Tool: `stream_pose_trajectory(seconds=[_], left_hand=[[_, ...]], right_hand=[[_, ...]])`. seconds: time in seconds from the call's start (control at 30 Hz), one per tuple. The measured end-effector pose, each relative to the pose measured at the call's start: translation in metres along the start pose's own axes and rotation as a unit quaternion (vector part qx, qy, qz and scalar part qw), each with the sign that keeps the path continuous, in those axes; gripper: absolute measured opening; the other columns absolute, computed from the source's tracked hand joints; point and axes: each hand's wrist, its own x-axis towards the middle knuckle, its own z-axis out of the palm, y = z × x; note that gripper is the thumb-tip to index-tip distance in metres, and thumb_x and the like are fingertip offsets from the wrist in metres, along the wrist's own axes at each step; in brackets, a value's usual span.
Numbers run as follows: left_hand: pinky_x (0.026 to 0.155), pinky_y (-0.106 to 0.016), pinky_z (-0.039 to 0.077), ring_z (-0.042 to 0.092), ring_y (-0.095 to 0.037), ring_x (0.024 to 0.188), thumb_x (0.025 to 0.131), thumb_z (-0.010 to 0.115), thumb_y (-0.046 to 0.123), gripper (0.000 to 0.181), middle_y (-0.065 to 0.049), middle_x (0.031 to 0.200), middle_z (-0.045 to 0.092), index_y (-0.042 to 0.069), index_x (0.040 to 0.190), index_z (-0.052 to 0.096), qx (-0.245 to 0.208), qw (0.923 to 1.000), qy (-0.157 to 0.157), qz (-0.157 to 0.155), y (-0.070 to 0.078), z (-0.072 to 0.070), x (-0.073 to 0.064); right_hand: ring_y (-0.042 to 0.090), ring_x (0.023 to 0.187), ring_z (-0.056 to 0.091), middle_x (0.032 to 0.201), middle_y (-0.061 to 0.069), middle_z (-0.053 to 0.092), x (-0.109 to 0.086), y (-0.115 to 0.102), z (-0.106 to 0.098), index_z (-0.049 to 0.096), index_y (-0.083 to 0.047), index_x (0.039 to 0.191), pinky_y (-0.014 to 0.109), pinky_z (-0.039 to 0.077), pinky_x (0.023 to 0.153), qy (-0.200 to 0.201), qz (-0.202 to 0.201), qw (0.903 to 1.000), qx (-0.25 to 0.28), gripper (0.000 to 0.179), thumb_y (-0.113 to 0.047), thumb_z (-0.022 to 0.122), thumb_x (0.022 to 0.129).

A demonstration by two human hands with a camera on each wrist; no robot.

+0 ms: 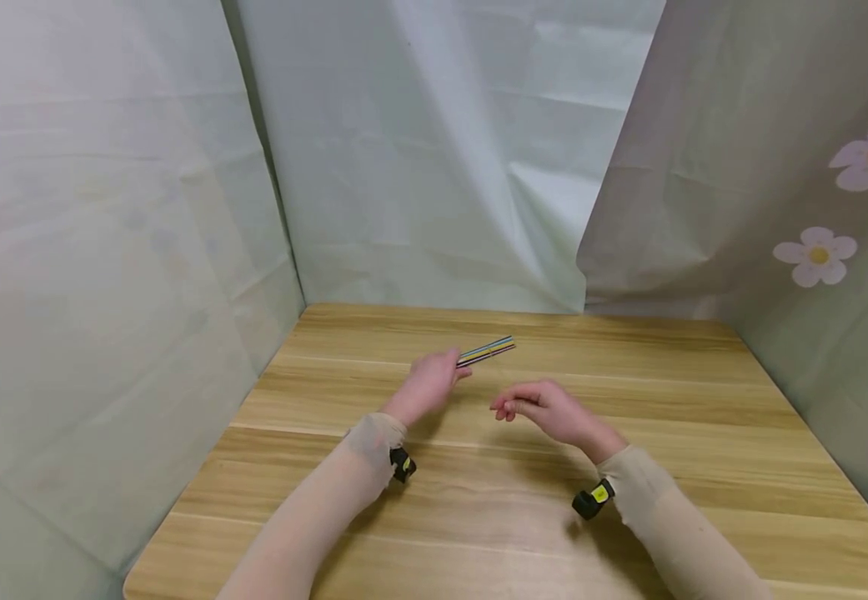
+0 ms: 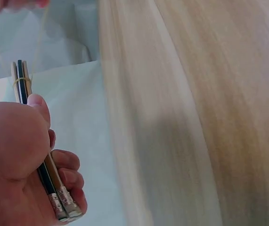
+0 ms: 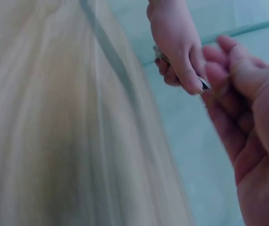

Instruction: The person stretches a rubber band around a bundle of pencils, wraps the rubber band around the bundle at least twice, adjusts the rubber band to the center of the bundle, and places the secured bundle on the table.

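My left hand (image 1: 431, 383) grips a bundle of slim pencils (image 1: 488, 352) in dark, yellow and blue tones, raised over the table. In the left wrist view, silver eraser ends (image 2: 67, 205) stick out below the curled fingers. A thin rubber band (image 2: 22, 80) circles the bundle near its other end. Faint strands of it stretch up to the fingertips of my right hand (image 1: 549, 408), which pinch the band. In the right wrist view, that hand has thumb and fingers drawn together close to the left hand (image 3: 179, 52); its fingers partly hide the bundle.
A wood-grain table (image 1: 674, 375) lies beneath both hands. Pale cloth sheets (image 1: 434, 167) hang behind it and on both sides, the right one printed with flowers (image 1: 816, 257). Dark wrist cameras (image 1: 594, 498) sit on both sleeves.
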Motion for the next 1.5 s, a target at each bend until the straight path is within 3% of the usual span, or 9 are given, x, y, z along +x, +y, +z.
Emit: stream_pose_trajectory(seconds=[0.23, 0.4, 0.5, 0.7, 0.87, 0.97, 1.07, 1.23, 1.5], left_hand=[[0.067, -0.046, 0.051, 0.057, -0.024, 0.069, 0.114, 0.053, 0.034, 0.027, -0.004, 0.076, 0.054, 0.011, 0.102, 0.05, -0.056, 0.9965, -0.023, -0.057, -0.003, 0.005, -0.003], [0.069, -0.049, 0.051, 0.057, -0.026, 0.069, 0.115, 0.051, 0.033, 0.027, -0.005, 0.074, 0.054, 0.011, 0.101, 0.048, -0.071, 0.995, -0.005, -0.07, -0.003, 0.006, -0.003], [0.067, -0.046, 0.05, 0.057, -0.025, 0.069, 0.115, 0.052, 0.033, 0.027, -0.004, 0.075, 0.053, 0.011, 0.1, 0.049, -0.074, 0.9944, 0.013, -0.075, -0.001, 0.006, -0.001], [0.068, -0.043, 0.049, 0.061, -0.025, 0.072, 0.109, 0.062, 0.037, 0.03, -0.002, 0.078, 0.059, 0.011, 0.1, 0.053, -0.018, 0.9962, 0.072, -0.047, 0.008, 0.007, 0.003], [0.068, -0.039, 0.044, 0.059, -0.023, 0.075, 0.107, 0.064, 0.039, 0.03, 0.0, 0.08, 0.059, 0.013, 0.099, 0.051, -0.003, 0.996, 0.085, -0.026, 0.011, 0.009, 0.0], [0.07, -0.037, 0.041, 0.056, -0.021, 0.075, 0.107, 0.064, 0.04, 0.029, 0.003, 0.08, 0.056, 0.015, 0.1, 0.051, 0.001, 0.9964, 0.084, -0.005, 0.009, 0.009, -0.002], [0.072, -0.036, 0.04, 0.055, -0.021, 0.077, 0.107, 0.064, 0.039, 0.028, 0.003, 0.082, 0.055, 0.015, 0.103, 0.052, 0.009, 0.9962, 0.083, 0.025, 0.008, 0.008, -0.003], [0.076, -0.037, 0.042, 0.058, -0.022, 0.084, 0.107, 0.065, 0.039, 0.026, 0.001, 0.088, 0.06, 0.015, 0.104, 0.053, 0.026, 0.9952, 0.078, 0.054, 0.007, 0.006, -0.004], [0.076, -0.038, 0.04, 0.06, -0.024, 0.087, 0.105, 0.066, 0.04, 0.027, -0.001, 0.087, 0.061, 0.016, 0.103, 0.054, 0.067, 0.9898, 0.086, 0.092, 0.007, 0.001, -0.006]], right_hand=[[0.025, 0.087, 0.071, 0.104, 0.012, 0.079, 0.001, -0.003, 0.023, 0.07, 0.009, 0.131, 0.03, 0.058, 0.083, 0.088, -0.013, 0.9904, 0.106, 0.028, -0.003, 0.057, 0.11], [0.011, 0.099, 0.07, 0.11, 0.0, 0.077, 0.003, -0.008, 0.04, 0.063, 0.011, 0.138, 0.027, 0.055, 0.095, 0.192, 0.014, 0.9561, 0.221, 0.034, -0.01, 0.055, 0.113], [0.007, 0.095, 0.067, 0.119, -0.003, 0.075, 0.008, -0.014, 0.049, 0.044, -0.003, 0.162, 0.028, 0.052, 0.102, 0.229, 0.059, 0.9055, 0.352, 0.048, -0.018, 0.048, 0.116], [-0.002, 0.081, 0.061, 0.133, -0.003, 0.071, 0.021, -0.022, 0.052, 0.018, -0.023, 0.172, 0.02, 0.054, 0.093, 0.27, 0.132, 0.7625, 0.573, 0.056, -0.026, 0.034, 0.118], [-0.001, 0.078, 0.067, 0.114, 0.0, 0.076, 0.025, -0.021, 0.041, 0.048, -0.008, 0.153, 0.019, 0.055, 0.091, 0.298, 0.134, 0.7034, 0.631, 0.041, -0.025, 0.042, 0.116], [0.001, 0.08, 0.072, 0.105, 0.001, 0.078, 0.023, -0.021, 0.034, 0.067, -0.008, 0.127, 0.021, 0.055, 0.094, 0.303, 0.138, 0.7042, 0.627, 0.029, -0.026, 0.047, 0.114], [0.003, 0.083, 0.073, 0.101, 0.0, 0.078, 0.019, -0.022, 0.028, 0.073, -0.012, 0.111, 0.023, 0.054, 0.097, 0.303, 0.146, 0.7263, 0.599, 0.026, -0.026, 0.052, 0.113], [0.006, 0.088, 0.073, 0.092, -0.004, 0.075, 0.015, -0.022, 0.022, 0.072, -0.014, 0.101, 0.026, 0.052, 0.102, 0.318, 0.178, 0.7669, 0.528, 0.024, -0.027, 0.056, 0.113], [0.007, 0.082, 0.073, 0.081, -0.004, 0.073, 0.011, -0.02, 0.018, 0.071, -0.01, 0.102, 0.027, 0.058, 0.093, 0.341, 0.201, 0.7965, 0.457, 0.015, -0.021, 0.064, 0.11]])
